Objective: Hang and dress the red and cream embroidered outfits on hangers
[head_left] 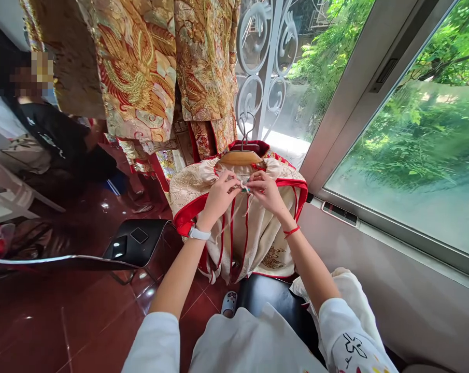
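Observation:
In front of me a cream garment with red trim point(271, 228) hangs from a wooden hanger point(240, 157). At its upper middle my left hand point(223, 196) and my right hand point(266, 192) come close together. Both pinch a thin pale cord point(243, 185), which looks looped or knotted between the fingertips. A loose end of cord dangles below over the pale fabric. Something small and greenish shows just under the cord, too small to make out. On my left wrist is a white watch band, on my right wrist a red string.
Embroidered gold garments point(141, 72) hang behind at the upper left. A window frame point(346, 98) and sill run along the right, with a phone point(339, 213) on the sill. A black chair point(141, 241) stands left, another black seat point(263, 300) below. A person point(59, 129) is at far left.

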`<state>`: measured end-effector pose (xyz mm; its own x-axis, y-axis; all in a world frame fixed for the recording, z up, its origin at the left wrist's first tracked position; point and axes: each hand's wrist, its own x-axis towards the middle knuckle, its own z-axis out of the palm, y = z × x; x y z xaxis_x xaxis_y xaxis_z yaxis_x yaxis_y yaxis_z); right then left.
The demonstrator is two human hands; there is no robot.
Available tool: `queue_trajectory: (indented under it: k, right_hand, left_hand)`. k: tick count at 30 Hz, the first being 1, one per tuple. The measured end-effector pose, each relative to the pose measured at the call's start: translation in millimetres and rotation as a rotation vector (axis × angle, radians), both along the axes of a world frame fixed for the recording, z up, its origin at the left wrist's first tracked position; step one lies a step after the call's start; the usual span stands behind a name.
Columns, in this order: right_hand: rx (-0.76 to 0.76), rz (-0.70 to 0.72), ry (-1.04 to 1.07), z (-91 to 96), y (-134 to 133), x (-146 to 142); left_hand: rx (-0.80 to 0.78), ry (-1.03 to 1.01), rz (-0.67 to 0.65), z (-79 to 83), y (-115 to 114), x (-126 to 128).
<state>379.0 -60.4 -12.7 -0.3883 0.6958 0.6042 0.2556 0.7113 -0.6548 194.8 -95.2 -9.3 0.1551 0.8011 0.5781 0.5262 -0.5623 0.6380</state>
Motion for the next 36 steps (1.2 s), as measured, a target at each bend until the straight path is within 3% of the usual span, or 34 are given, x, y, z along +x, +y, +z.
queue_trajectory:
  k: [4, 8, 11, 14, 16, 17, 20, 22, 26, 28, 32, 34, 36]
  right_hand:
    - [0.104, -0.187, -0.044, 5.3, 3.7, 27.3]
    - [0.058, -0.283, -0.032, 11.6, 2.3, 47.4]
    - [-0.196, -0.091, 0.18, 11.5, -6.9, 35.9]
    - [-0.623, 0.149, 0.359, 7.2, -15.4, 19.6]
    - [-0.763, 0.162, 0.412, 5.1, -16.2, 18.9]
    - [-0.773, 0.152, 0.407, 5.1, -15.0, 22.8]
    - [-0.66, 0.178, 0.232, 10.4, -7.8, 44.7]
    - [-0.493, 0.166, 0.002, 17.7, -3.2, 60.1]
    - [0.025, -0.131, -0.342, 30.6, -1.8, 75.7]
    - [0.165, -0.199, -0.385, 29.7, -5.2, 76.9]
    - [0.023, -0.029, -0.324, 12.8, -13.0, 79.1]
    - [-0.02, -0.068, -0.322, 4.9, -14.8, 83.4]
    - [0.038, -0.223, -0.35, 0.9, -15.0, 87.7]
  left_hand:
    - [0.035, 0.15, 0.035, 0.2, -3.7, -26.1]
    - [0.018, 0.083, 0.062, -3.6, -9.6, -43.1]
    - [-0.056, -0.23, 0.058, -6.4, -11.0, -29.6]
    - [-0.321, -0.685, -0.117, -10.3, -11.2, -12.2]
    - [-0.473, -0.81, -0.269, -13.2, -12.0, -11.2]
    - [-0.504, -0.779, -0.312, -14.4, -12.7, -14.8]
    - [-0.47, -0.473, -0.27, -15.7, -15.9, -34.9]
    - [-0.414, -0.268, -0.19, -14.2, -18.7, -46.7]
    - [-0.277, -0.057, -0.067, -10.0, -24.6, -49.2]
    - [-0.243, -0.014, -0.022, -10.7, -26.8, -44.6]
    - [-0.277, -0.101, -0.023, -19.7, -28.7, -40.2]
    - [-0.296, -0.147, -0.039, -24.7, -28.6, -39.9]
    - [-0.284, -0.141, -0.03, -27.4, -28.4, -38.2]
